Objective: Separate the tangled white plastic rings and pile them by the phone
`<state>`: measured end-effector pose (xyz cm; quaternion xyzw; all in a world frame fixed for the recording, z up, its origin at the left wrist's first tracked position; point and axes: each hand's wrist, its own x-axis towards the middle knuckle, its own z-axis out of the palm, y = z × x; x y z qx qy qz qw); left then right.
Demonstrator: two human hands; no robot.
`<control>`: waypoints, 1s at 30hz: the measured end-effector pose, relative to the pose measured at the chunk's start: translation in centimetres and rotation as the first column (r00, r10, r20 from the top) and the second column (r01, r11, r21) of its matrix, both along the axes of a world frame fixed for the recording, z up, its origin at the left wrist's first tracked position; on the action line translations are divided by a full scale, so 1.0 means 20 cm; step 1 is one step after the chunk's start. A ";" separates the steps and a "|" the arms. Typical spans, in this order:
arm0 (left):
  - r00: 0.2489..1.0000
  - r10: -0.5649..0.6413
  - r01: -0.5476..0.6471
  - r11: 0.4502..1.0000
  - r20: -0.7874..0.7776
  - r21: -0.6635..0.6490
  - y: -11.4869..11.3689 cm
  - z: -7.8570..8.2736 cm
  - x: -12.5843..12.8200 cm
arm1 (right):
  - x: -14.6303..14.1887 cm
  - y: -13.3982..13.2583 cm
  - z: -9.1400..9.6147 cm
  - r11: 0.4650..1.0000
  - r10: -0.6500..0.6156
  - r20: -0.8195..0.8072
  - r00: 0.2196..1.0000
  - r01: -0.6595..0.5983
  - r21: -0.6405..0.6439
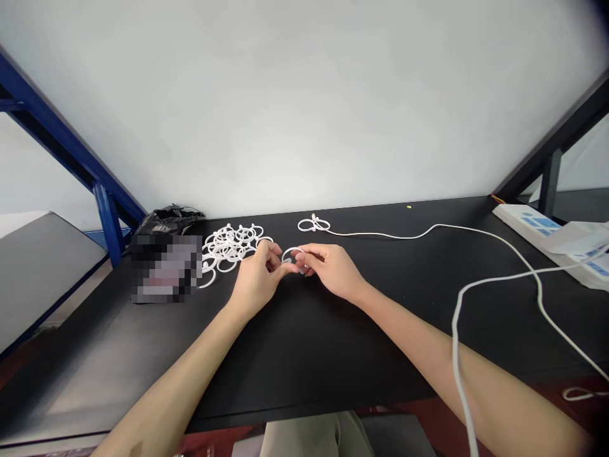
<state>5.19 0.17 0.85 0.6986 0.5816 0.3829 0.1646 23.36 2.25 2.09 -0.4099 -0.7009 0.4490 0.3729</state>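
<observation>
Left hand: the left hand (257, 276) is near the middle of the tabletop (304, 355), its fingers are closed in a pinch on the left side of a small white ring (291, 255).
Right hand: the right hand (330, 270) meets the left one from the 3 o'clock side, its fingertips are closed on the right side of the same ring.
White ring: it is held between both hands, a little above the black surface, and it looks like an open plastic loop. I cannot tell if its ends are joined.
Pile of rings: a heap of the same white rings (231, 247) lies at 9 o'clock from the hands, just beside the left hand, and the rings are tangled one over another.
Linked rings: a small group of rings (314, 223) lies at 12 o'clock from the hands, near the wall (304, 95), and it is attached to the end of a thin white cord (380, 235).
White cable: a thicker white cable (540, 292) runs over the right part of the tabletop, at 3 o'clock, and it hangs down over the right forearm.
Power strip: a white power strip (537, 231) with blue marks lies at 2 o'clock, at the far right edge.
Black bag: a crumpled black bag (166, 222) lies at 10 o'clock, behind a blurred patch.
Blue frame: a blue metal frame (102, 203) stands at the left, beyond the bag.
</observation>
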 end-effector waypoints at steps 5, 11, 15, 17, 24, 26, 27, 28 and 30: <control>0.999 -0.053 0.053 0.999 -0.004 -0.002 0.00 -0.01 0.00 | 0.00 0.02 0.00 0.991 0.037 -0.075 0.997 -0.046 -0.124; 0.997 -0.074 0.074 0.997 -0.018 -0.001 -0.02 -0.01 0.00 | 0.01 0.00 0.01 0.978 0.141 -0.072 0.987 -0.150 -0.144; 0.993 -0.114 0.113 0.993 -0.028 -0.039 -0.02 -0.01 -0.01 | 0.01 -0.01 0.03 0.988 0.120 -0.029 0.992 -0.123 -0.093; 0.989 -0.142 0.140 0.988 -0.037 -0.064 -0.02 0.00 -0.01 | 0.01 0.00 0.03 0.999 0.016 0.012 1.000 -0.016 -0.035; 0.968 -0.168 0.183 0.981 -0.189 0.064 -0.04 0.04 0.01 | 0.03 0.02 0.02 0.979 -0.153 -0.037 0.988 0.156 0.129; 0.968 -0.160 0.180 0.979 -0.195 0.091 -0.05 0.05 0.01 | 0.03 0.02 0.02 0.968 -0.168 -0.056 0.984 0.175 0.182; 0.968 -0.163 0.181 0.980 -0.190 0.087 -0.05 0.06 0.01 | 0.03 0.02 0.02 0.961 -0.181 -0.067 0.981 0.191 0.201; 0.968 -0.170 0.187 0.979 -0.185 0.076 -0.05 0.06 0.01 | 0.03 0.02 0.02 0.957 -0.189 -0.082 0.979 0.202 0.207; 0.966 -0.194 0.204 0.978 -0.169 0.048 -0.06 0.07 0.00 | 0.03 0.01 0.03 0.963 -0.181 -0.130 0.975 0.202 0.176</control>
